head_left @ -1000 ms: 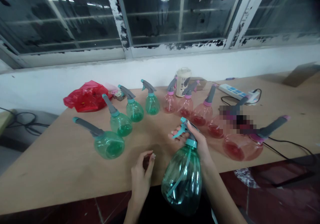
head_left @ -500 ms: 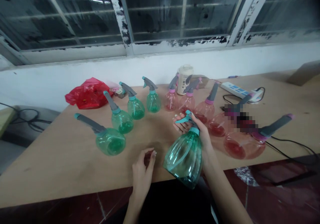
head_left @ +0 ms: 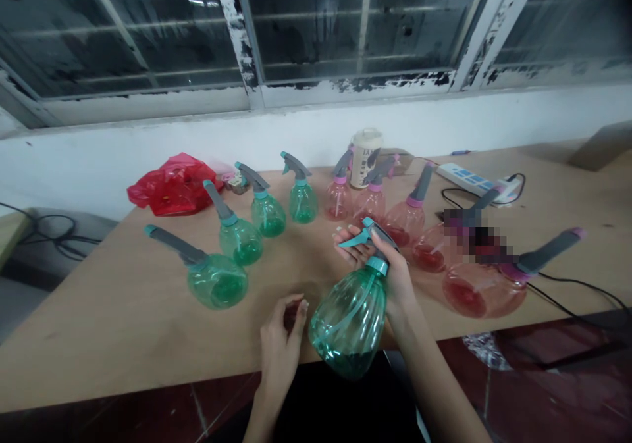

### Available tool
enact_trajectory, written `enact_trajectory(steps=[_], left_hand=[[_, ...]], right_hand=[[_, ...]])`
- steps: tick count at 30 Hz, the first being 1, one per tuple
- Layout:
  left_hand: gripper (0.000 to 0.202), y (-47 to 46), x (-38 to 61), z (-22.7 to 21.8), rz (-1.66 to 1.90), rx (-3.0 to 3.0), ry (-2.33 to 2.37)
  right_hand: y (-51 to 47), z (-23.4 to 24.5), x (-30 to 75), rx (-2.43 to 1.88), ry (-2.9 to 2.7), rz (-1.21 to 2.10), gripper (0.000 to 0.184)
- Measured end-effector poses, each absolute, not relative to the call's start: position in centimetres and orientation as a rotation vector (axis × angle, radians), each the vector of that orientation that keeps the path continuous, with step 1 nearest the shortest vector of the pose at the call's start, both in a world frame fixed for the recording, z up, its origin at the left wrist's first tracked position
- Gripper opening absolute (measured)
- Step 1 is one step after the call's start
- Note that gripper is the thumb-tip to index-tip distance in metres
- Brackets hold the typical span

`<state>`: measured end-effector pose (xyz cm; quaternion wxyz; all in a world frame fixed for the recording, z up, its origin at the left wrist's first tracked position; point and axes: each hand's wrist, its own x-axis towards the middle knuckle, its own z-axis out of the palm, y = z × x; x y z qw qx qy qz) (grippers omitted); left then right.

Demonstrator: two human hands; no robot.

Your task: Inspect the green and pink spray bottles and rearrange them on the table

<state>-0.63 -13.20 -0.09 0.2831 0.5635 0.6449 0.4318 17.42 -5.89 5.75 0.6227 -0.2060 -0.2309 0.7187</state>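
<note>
My right hand (head_left: 388, 262) grips the neck and trigger head of a green spray bottle (head_left: 349, 321), held tilted above the table's front edge. My left hand (head_left: 280, 341) rests on the wooden table (head_left: 99, 338) just left of the bottle, fingers loosely curled around nothing I can see. Several green spray bottles (head_left: 217, 280) stand in a curved row on the left. Several pink spray bottles (head_left: 481, 288) continue the row on the right.
A red plastic bag (head_left: 170, 185) lies at the back left. A paper cup (head_left: 364, 156) stands behind the pink bottles. A white power strip (head_left: 469, 180) with black cables lies at the back right. A window runs along the wall behind.
The green bottle in my right hand rose from below the table edge, then swung its body left toward my left hand. My left hand stayed put.
</note>
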Motion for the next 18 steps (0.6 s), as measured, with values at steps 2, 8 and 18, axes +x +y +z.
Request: enact_trajectory(steps=[2, 8, 18], left_hand=[[0.03, -13.19, -0.64, -0.08, 1.155, 1.509, 1.728], [0.031, -13.22, -0.76, -0.42, 1.145, 1.493, 1.698], [0.029, -13.37, -0.85, -0.43, 1.141, 1.499, 1.688]], right_hand=[[-5.9, 5.76, 17.46, -0.462, -0.535, 1.646, 0.022], [-6.06, 5.61, 17.59, -0.441, -0.559, 1.658, 0.018], [-6.31, 6.46, 17.19, -0.533, -0.621, 1.533, 0.025]])
